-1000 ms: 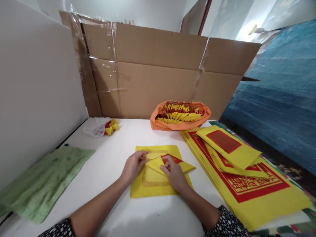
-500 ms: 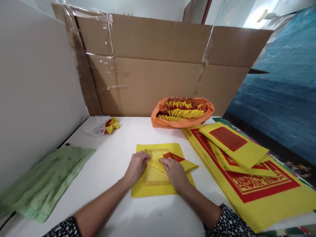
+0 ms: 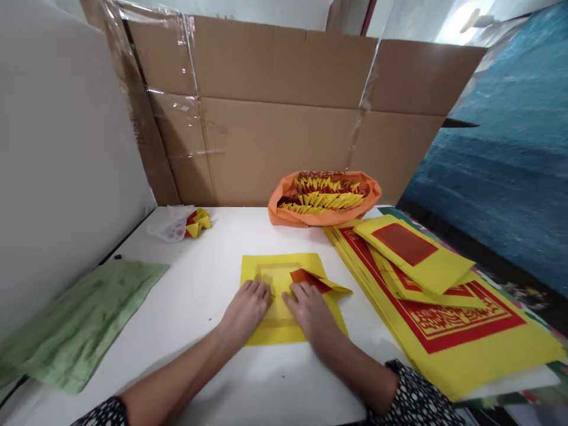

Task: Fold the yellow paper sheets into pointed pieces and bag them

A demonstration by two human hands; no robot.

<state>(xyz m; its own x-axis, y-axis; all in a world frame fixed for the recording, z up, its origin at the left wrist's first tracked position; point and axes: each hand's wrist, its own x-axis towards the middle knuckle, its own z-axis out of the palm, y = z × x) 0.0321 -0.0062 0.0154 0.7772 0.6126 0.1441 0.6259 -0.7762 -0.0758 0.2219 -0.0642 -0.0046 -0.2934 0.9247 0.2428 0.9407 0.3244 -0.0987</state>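
A square yellow paper sheet (image 3: 275, 332) with a faint printed frame lies flat on the white table. On its right part rests a folded yellow-and-red paper piece (image 3: 326, 283), its point reaching past the sheet's right edge. My right hand (image 3: 308, 305) lies over the near side of this folded piece, fingers closed on it. At the sheet's middle left, my left hand (image 3: 254, 302) is closed with its fingertips bent down onto the paper. What is under the left fingertips is hidden.
An orange bag (image 3: 290, 220) full of folded papers stands at the back before a cardboard wall (image 3: 279, 142). Printed yellow sheets (image 3: 465, 355) are stacked at the right. A green cloth (image 3: 84, 319) lies left, with a clear plastic bag (image 3: 171, 228) and folded papers (image 3: 199, 222) behind.
My left hand has moved down onto the sheet and its fingers have curled further. The folded piece has turned slightly and its near-left part is no longer visible. The view has shifted a little.
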